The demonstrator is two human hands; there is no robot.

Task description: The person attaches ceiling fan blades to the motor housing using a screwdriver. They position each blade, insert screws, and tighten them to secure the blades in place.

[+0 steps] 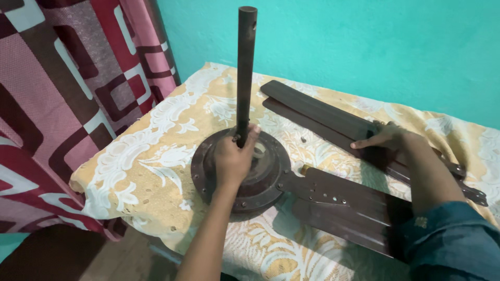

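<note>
Ceiling fan motor is sitting on the cloth-covered bench, its downrod standing upright. Left hand is clenching around the rod's base, steadying it. Right hand is resting, fingers extended, on the loose fan blades beside it, not grasping. One attached blade is pointing toward the person. Keeping the rod vertical and firmly braced looks wise while handling blades.

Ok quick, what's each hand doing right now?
Left hand: closed around the base of the upright dark brown metal rod on the round brown fan motor.
Right hand: open, fingers resting flat on a long dark brown fan blade.
</note>
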